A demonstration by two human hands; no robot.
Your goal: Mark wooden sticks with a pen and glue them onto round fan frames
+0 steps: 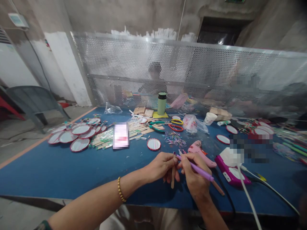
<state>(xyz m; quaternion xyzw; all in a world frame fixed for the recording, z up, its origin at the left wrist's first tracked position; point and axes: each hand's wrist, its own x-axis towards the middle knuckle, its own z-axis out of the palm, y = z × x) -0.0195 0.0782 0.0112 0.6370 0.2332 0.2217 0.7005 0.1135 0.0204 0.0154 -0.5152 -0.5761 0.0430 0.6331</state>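
Note:
My left hand is closed on a flat wooden stick, held upright with a dark tip at its top. In my right hand a purple pen is gripped, its tip close to the top of the stick. Whether the tip touches the stick, I cannot tell. Another brown stick shows beyond my right hand, partly hidden by it. Just behind the hands lie a pink glue gun and a round red-rimmed disc.
At left are stacked red-rimmed discs, a bundle of wooden sticks and a phone. Pliers, coloured clips, a green bottle and a paper cup stand farther back. A magenta box with cables sits right.

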